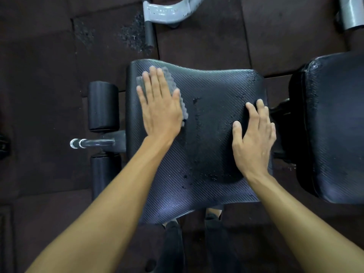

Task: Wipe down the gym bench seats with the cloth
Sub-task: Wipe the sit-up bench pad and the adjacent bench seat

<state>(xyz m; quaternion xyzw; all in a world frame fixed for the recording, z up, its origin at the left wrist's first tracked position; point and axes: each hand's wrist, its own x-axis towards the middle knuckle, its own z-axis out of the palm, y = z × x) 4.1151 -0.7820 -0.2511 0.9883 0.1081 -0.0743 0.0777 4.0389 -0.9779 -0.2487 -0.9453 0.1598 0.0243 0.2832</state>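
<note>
Fingers (157, 79) of the left hand (160, 107) lie flat and spread, pressing a grey cloth (177, 91) against the far left corner of the black bench seat (206, 134); nothing is gripped, the palm simply pins the cloth down. Its waffled edge shows beyond the fingertips and along the right side of the hand. On the right part of the seat, the right hand (253, 138) rests open with fingers slightly apart, palm down on the pad and holding nothing, its fingertips near the seat's right edge. Small drops and a wet patch shine on the ribbed surface between the two hands and toward the near side. Just right of the seat, across a narrow gap, sits a second black pad (331, 125), its left edge also speckled, perhaps with drops. Left of the seat two black foam rollers (103, 106) stand on a metal bar (94, 143). Dark rubber floor tiles (39, 95) lie below, with a grey metal frame (167, 10) at the far side.
</note>
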